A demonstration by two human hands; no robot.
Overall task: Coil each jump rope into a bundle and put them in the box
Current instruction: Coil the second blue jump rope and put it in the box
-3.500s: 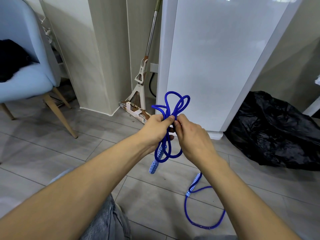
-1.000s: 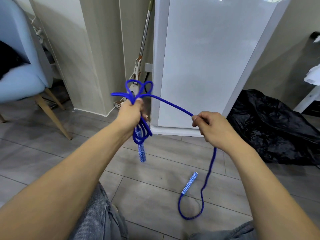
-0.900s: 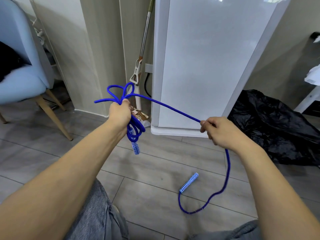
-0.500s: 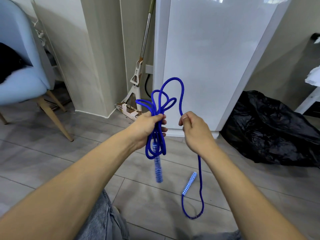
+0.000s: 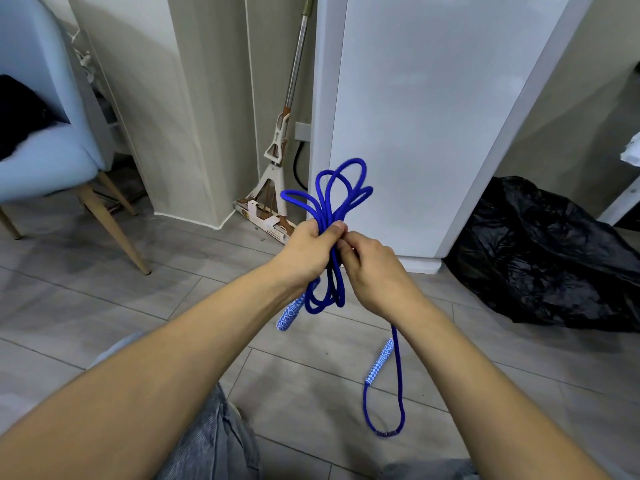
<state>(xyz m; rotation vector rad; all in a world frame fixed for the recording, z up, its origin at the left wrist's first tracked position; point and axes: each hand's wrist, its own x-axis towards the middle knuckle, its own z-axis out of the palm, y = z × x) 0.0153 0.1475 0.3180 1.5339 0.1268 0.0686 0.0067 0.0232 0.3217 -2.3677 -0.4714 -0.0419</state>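
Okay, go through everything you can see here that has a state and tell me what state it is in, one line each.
Jump rope: partly coiled, loops bunched, tail hanging loose.
Left hand: gripping the bunched loops.
Right hand: pinching the rope beside the left hand.
Near handle: dangling below the left hand.
Far handle: at the end of the hanging tail, low by the floor.
Mop: upright, leaning in the corner.
Black bag: crumpled on the floor.
Chair: standing.

hands (image 5: 341, 258) together, fingers curled, arms outstretched
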